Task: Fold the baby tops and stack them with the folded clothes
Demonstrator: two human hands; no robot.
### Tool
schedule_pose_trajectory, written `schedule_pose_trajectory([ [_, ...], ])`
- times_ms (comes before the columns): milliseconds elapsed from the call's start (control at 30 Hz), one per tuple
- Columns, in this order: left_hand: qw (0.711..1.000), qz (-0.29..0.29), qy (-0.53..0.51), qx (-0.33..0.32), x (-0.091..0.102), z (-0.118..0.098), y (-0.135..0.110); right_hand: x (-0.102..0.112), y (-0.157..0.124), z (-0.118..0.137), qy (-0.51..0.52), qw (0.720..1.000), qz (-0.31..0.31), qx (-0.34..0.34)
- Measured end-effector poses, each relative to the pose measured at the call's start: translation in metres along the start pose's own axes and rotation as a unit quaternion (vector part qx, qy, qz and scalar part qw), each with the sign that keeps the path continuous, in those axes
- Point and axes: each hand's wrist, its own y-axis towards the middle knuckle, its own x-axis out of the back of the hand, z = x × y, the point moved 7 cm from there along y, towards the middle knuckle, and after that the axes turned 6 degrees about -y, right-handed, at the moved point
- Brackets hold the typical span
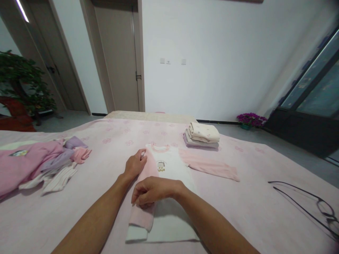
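Observation:
A small white shirt point(172, 169) with pink sleeves lies flat on the pink bedspread point(254, 211), collar pointing away from me. Its left sleeve point(144, 211) is folded in over the body; its right sleeve point(212, 165) stretches out to the right. My left hand point(135, 165) presses on the shirt's shoulder near the collar, fingers together. My right hand point(152, 190) is curled and pinches the folded pink sleeve at the shirt's middle.
A loose heap of pink, purple and striped clothes point(39, 162) lies at the left. A stack of folded garments point(202, 135) sits beyond the shirt. Eyeglasses point(323, 208) rest at the right edge. Doors, a potted plant point(23, 84) and flowers point(250, 120) stand beyond the bed.

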Motion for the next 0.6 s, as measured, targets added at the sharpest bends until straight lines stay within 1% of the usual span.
schedule_pose_trajectory([
  [133,1.000,-0.003,0.003,-0.004,0.000,0.002,0.000,-0.003,0.000,-0.004,-0.013,1.000,0.024,-0.014],
  [200,1.000,-0.007,0.010,-0.017,-0.001,0.001,-0.001,-0.001,-0.003,-0.003,-0.007,1.000,0.020,-0.016],
  [267,0.999,-0.017,0.017,-0.038,-0.002,0.000,-0.001,0.010,-0.005,-0.002,-0.029,0.999,-0.028,-0.023],
  [333,0.998,-0.027,0.022,-0.058,-0.003,-0.001,-0.001,0.028,-0.008,-0.002,-0.090,0.989,-0.115,-0.037],
  [400,0.997,-0.037,0.027,-0.069,-0.003,-0.002,-0.001,0.048,-0.013,-0.003,-0.168,0.959,-0.224,-0.050],
  [467,0.995,-0.044,0.031,-0.081,-0.004,-0.002,-0.001,0.066,-0.021,-0.005,-0.236,0.908,-0.339,-0.065],
  [500,0.995,-0.045,0.033,-0.089,-0.005,-0.002,-0.001,0.073,-0.024,-0.007,-0.265,0.880,-0.387,-0.071],
  [533,0.994,-0.045,0.035,-0.097,-0.006,-0.003,-0.001,0.077,-0.027,-0.010,-0.293,0.856,-0.420,-0.075],
  [567,0.993,-0.045,0.038,-0.105,-0.006,-0.003,-0.001,0.079,-0.027,-0.014,-0.320,0.838,-0.436,-0.075],
  [600,0.991,-0.045,0.042,-0.115,-0.006,-0.004,-0.001,0.079,-0.026,-0.018,-0.346,0.828,-0.436,-0.073],
])
